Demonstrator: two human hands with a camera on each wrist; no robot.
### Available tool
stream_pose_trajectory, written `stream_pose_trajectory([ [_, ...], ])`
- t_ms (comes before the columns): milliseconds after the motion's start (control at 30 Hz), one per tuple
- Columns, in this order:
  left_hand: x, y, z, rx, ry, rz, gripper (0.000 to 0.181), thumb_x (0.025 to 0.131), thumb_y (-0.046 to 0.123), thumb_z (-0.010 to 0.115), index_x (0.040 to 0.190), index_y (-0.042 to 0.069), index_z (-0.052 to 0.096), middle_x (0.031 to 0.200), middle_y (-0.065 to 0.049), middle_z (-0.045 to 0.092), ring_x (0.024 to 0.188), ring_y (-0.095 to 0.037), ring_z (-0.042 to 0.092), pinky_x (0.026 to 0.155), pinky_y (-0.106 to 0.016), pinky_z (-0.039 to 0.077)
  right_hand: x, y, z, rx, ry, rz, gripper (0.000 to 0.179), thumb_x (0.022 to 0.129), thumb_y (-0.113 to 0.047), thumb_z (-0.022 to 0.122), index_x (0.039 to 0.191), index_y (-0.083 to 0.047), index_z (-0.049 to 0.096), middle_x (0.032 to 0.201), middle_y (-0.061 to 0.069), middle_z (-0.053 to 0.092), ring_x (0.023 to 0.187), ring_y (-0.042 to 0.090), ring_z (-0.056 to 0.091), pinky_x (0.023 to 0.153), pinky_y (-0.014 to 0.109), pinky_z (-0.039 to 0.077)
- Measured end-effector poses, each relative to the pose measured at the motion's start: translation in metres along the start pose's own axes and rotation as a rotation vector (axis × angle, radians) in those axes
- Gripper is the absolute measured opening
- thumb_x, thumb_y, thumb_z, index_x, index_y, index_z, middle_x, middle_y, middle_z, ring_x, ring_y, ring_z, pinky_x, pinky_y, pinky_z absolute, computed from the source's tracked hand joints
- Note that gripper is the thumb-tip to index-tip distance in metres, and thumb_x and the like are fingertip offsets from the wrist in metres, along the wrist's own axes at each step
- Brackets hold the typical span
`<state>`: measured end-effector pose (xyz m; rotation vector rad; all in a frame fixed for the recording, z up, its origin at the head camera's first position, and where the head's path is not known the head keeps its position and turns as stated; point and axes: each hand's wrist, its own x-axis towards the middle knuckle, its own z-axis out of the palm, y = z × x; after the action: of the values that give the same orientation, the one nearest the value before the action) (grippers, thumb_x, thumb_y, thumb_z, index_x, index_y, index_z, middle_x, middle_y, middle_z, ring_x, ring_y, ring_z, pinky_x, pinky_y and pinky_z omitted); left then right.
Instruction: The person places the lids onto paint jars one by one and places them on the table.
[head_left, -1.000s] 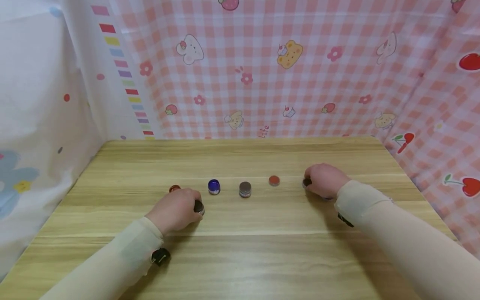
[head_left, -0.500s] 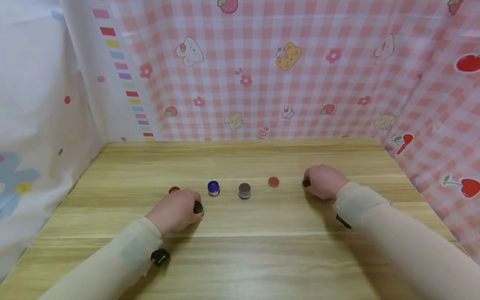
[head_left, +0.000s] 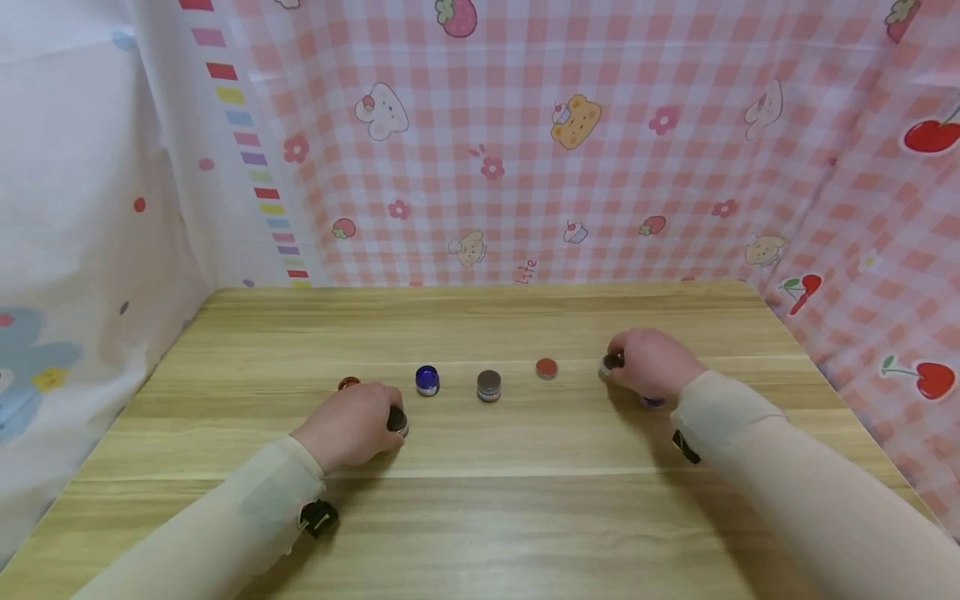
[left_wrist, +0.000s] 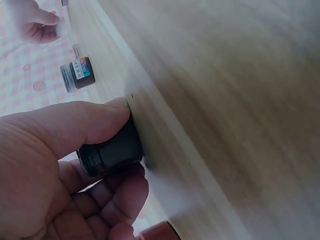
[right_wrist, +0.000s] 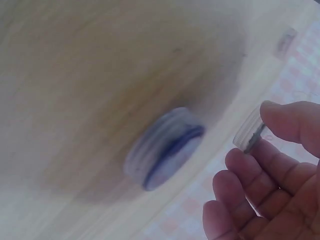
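Observation:
My left hand (head_left: 348,425) pinches a small black paint jar (left_wrist: 112,152) between thumb and fingers, its base at the tabletop. Right behind that hand is an orange-red jar (head_left: 348,383), mostly hidden in the head view. On the right, my right hand (head_left: 652,362) holds a small clear-sided jar lid (right_wrist: 248,132) with a dark top by its edge. A blue-purple lid (right_wrist: 167,150) lies on the table below that hand. Between the hands stand an open-looking blue jar (head_left: 427,381) and a dark jar (head_left: 489,386) with its clear lid on, and a red lid (head_left: 546,368) lies flat.
The wooden table (head_left: 480,517) carries the jars and lids in a loose row across its middle. Pink checked cloth (head_left: 480,167) rises behind the back edge and on the right. White printed cloth (head_left: 82,208) hangs on the left.
My right hand has raised the dark lid slightly off the table, and the blue-purple lid under it shows more. The left hand stays on the black jar. The head view has tilted up a little.

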<state>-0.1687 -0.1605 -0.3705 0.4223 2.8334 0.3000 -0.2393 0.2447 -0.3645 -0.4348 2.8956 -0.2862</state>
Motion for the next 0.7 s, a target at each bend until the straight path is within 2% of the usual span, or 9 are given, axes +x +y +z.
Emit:
stream_pose_trajectory([
  [200, 0.001, 0.0, 0.001, -0.004, 0.02, 0.019, 0.018, 0.089, 0.025, 0.083, 0.097, 0.016, 0.069, 0.091, 0.001, 0.065, 0.081, -0.017, 0.058, 0.079, -0.038, 0.053, -0.004, -0.008, -0.005, 0.054, 0.026, 0.027, 0.036, 0.098, -0.023, 0.072, 0.126, 0.0, 0.07, 0.107, 0.012, 0.073, 0.09, 0.023, 0.064, 0.09, 0.049, 0.054],
  [500, 0.003, 0.007, -0.002, -0.039, 0.05, 0.012, 0.018, 0.092, 0.028, 0.079, 0.101, 0.018, 0.066, 0.088, 0.003, 0.065, 0.078, -0.017, 0.059, 0.074, -0.035, 0.05, -0.008, -0.02, -0.005, 0.135, 0.061, 0.032, 0.036, 0.098, -0.021, 0.07, 0.128, -0.001, 0.068, 0.117, 0.016, 0.071, 0.102, 0.029, 0.065, 0.097, 0.053, 0.052],
  [700, 0.004, 0.011, -0.003, -0.036, 0.054, 0.015, 0.035, 0.093, 0.031, 0.079, 0.122, 0.015, 0.068, 0.102, 0.001, 0.071, 0.083, -0.017, 0.06, 0.079, -0.037, 0.052, -0.014, -0.034, -0.008, 0.175, 0.095, 0.012, 0.032, 0.098, -0.02, 0.07, 0.124, -0.003, 0.07, 0.114, 0.014, 0.071, 0.102, 0.028, 0.064, 0.096, 0.052, 0.052],
])
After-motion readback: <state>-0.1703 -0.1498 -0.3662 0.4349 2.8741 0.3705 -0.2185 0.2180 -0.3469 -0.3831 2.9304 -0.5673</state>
